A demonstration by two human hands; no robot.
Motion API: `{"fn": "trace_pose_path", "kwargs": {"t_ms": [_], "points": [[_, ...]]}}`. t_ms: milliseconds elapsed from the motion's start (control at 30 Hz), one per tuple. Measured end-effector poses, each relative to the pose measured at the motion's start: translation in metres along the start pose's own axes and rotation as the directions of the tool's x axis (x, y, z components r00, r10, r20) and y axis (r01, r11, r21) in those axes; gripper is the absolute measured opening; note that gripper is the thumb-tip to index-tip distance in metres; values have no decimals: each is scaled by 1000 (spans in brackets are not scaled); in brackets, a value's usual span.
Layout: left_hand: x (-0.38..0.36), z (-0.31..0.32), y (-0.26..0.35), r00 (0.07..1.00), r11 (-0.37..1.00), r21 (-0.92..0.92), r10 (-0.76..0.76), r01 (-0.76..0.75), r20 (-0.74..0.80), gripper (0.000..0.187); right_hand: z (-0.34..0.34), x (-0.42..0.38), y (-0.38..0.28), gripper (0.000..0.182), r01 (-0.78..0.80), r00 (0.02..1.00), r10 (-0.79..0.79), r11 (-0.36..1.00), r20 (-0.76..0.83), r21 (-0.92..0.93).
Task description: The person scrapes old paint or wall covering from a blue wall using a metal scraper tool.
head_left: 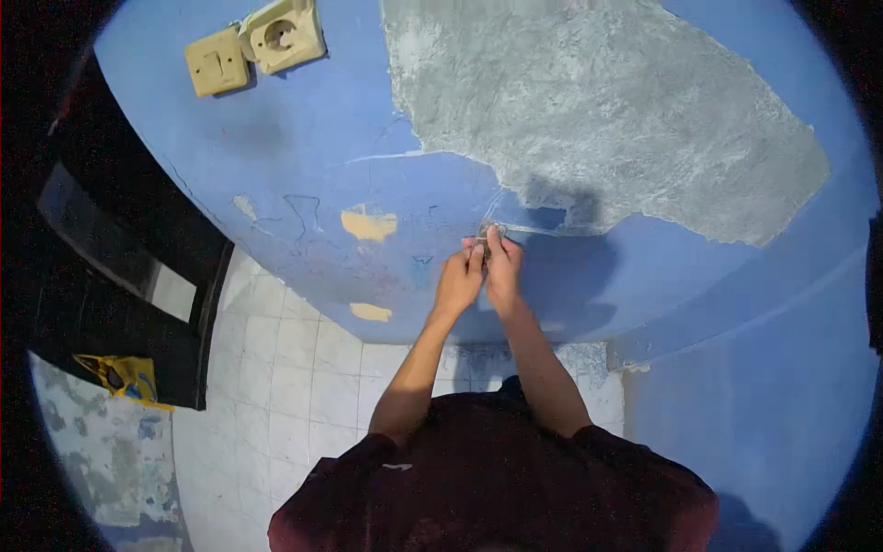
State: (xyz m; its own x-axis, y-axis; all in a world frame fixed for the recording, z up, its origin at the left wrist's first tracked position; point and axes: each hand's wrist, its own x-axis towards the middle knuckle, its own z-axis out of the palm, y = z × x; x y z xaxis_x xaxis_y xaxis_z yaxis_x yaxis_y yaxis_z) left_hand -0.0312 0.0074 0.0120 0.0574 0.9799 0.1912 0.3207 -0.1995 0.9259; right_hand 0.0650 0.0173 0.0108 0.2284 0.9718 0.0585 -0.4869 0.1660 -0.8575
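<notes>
My left hand [459, 281] and my right hand [503, 269] are together in front of a blue wall [405, 304], fingers closed and thumbs forward. Between the fingertips is a small thin item [482, 239], too small and covered for me to tell its kind. The hands are just below the lower edge of a large grey patch [589, 101], where the blue paint is gone. Near the fingertips, pale scratch lines run up to that ragged edge. A small piece of blue paint [544, 217] remains within the shadowed part of the patch.
A light switch [217, 63] and a round socket [280, 37] sit at the upper left of the wall. Cream spots [368, 224] mark the paint. White tiles [294, 377] cover the floor. Dark furniture [101, 285] stands left, with a yellow bag [133, 378] by it.
</notes>
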Motion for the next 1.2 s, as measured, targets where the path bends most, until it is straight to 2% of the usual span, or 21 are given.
{"fn": "trace_pose_path", "kwargs": {"t_ms": [67, 100, 133, 200, 267, 333, 367, 433, 467, 500, 533, 567, 600, 633, 667, 733, 900, 1000, 1067, 1133, 1200], "points": [[0, -2, 2, 999, 997, -84, 1, 1, 34, 45, 2, -1, 0, 39, -47, 999, 48, 999, -16, 16], [1, -6, 6, 997, 986, -167, -19, 31, 71, 44, 1, -1, -5, 42, -152, 988, 150, 988, 44, 35], [7, -11, 8, 996, 988, -153, -11, 24, 85, 44, 1, 1, -7, 42, -142, 989, 141, 988, 35, 54], [12, -19, 11, 983, 985, -162, -24, 55, 184, 43, 0, -5, -6, 45, -273, 953, 233, 938, 196, 212], [14, -22, 14, 972, 984, -154, -48, 85, 232, 42, -2, -4, -2, 48, -285, 946, 238, 935, 221, 213], [19, -19, 3, 979, 995, -95, 55, -37, 196, 40, 7, -2, 1, 48, -286, 956, 253, 919, 150, 271], [23, -18, -2, 979, 994, -100, 57, -38, 195, 40, 13, -1, 1, 46, -214, 977, 211, 933, 43, 289], [28, -15, 2, 941, 940, 69, 327, -333, 82, 33, 13, 0, 4, 44, -212, 977, 211, 937, 33, 277], [30, -14, 4, 940, 939, 60, 333, -338, 78, 33, 10, 2, 3, 43, -210, 977, 213, 940, 21, 270], [22, -23, 29, 981, 998, 21, 59, -64, 186, 32, 6, 2, 2, 43, -207, 978, 209, 943, 20, 260], [17, -26, 41, 930, 976, 12, -212, 219, 300, 31, 1, 1, -1, 41, -214, 977, 209, 954, 45, 208], [15, -21, 36, 930, 975, 1, -212, 222, 299, 31, -3, 1, -2, 39, -222, 974, 213, 962, 70, 157], [14, -12, 27, 966, 989, -33, -136, 147, 220, 31, -6, 2, 0, 39, -227, 973, 219, 963, 72, 147], [13, -5, 20, 989, 996, -57, -60, 68, 135, 32, -7, 5, 4, 38, -197, 980, 198, 972, 6, 127], [15, 2, 13, 989, 996, -59, -66, 74, 129, 32, -9, 9, 7, 36, -168, 983, 174, 980, -58, 108], [12, 11, 8, 984, 982, -68, 174, -177, -43, 34, -12, 13, 7, 36, -154, 987, 157, 987, -45, 53], [9, 11, 15, 996, 995, -50, 87, -88, -23, 37, -20, 12, 9, 34, -119, 993, 119, 993, -21, -10], [11, 20, 17, 995, 998, -14, 67, -68, -68, 42, -6, 6, 0, 34, -134, 988, 136, 991, -73, 27], [11, 23, 19, 994, 998, 28, 50, -47, -100, 44, 4, -1, -8, 28, -183, 972, 202, 972, -121, 150], [12, 21, 24, 998, 994, 100, -34, 40, -61, 42, 3, 0, -7, 28, -185, 973, 206, 966, -105, 183], [13, 26, 26, 994, 986, 162, -6, 24, -114, 43, 3, 1, -5, 27, -190, 973, 213, 957, -89, 217]]}}
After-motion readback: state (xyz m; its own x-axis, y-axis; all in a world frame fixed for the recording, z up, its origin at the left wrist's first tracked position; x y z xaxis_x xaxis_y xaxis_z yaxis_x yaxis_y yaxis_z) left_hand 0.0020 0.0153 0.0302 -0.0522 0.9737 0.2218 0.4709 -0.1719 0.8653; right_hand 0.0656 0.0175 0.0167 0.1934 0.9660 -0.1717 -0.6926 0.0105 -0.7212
